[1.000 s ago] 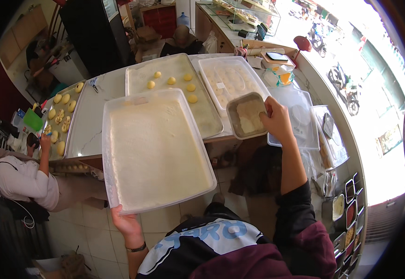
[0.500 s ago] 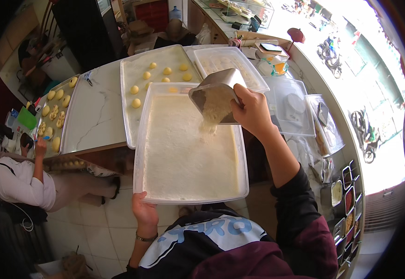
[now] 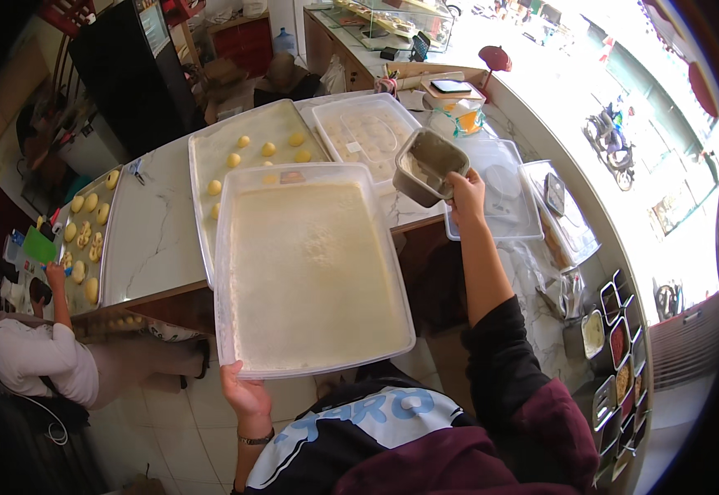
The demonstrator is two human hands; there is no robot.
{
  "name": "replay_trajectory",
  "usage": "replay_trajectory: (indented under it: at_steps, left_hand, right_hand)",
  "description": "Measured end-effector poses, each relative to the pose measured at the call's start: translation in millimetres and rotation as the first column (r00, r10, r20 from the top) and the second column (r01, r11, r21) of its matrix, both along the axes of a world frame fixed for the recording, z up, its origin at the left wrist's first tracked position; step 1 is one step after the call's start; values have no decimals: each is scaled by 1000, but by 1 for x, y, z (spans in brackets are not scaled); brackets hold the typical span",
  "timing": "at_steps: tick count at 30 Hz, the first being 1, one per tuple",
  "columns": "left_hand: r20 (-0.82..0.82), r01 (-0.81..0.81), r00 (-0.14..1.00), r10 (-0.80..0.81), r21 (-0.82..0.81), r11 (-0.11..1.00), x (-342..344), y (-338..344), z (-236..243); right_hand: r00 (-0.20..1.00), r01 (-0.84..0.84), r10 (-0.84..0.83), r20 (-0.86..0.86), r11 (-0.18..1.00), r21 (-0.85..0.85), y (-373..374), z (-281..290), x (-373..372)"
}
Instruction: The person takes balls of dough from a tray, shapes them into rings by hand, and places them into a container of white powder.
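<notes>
My left hand [image 3: 246, 394] grips the near rim of a large clear plastic tray [image 3: 310, 268] whose bottom is dusted with pale flour. The tray juts off the counter edge toward me. My right hand [image 3: 465, 191] holds a small square metal tin [image 3: 428, 167], tilted, beside the tray's far right corner. Behind the tray lies a metal baking sheet [image 3: 252, 153] with several round yellow dough balls. A second clear plastic tray [image 3: 368, 132] with pale pieces sits behind the tin.
A white marble counter [image 3: 149, 239] carries another sheet of yellow dough balls [image 3: 87, 231] at the left, where a seated person in a white top [image 3: 38, 363] reaches up. Clear lids [image 3: 500, 194] lie right. Small metal containers [image 3: 615, 363] line the right edge.
My right hand has drawn the tin back from above the big tray to its far right corner. The tray has shifted right and nearer in view.
</notes>
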State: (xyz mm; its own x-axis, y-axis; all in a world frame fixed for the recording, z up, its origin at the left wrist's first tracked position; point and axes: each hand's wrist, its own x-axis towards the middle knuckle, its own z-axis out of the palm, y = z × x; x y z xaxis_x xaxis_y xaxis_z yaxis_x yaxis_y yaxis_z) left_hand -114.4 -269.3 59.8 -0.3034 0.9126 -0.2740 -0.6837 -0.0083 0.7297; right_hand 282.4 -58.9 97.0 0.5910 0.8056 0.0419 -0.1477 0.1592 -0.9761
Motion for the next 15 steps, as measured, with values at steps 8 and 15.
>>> replay_trajectory:
  at_steps: [8, 15]
  left_hand:
    - [-77, -91, 993, 92, 9, 996, -1, 1, 8]
    - [-57, -9, 998, 11, 22, 1000, 1, 1, 6]
  right_hand:
    - [981, 189, -195, -8, 963, -193, 14, -102, 5]
    - [925, 48, -126, -357, 974, -220, 5, -126, 9]
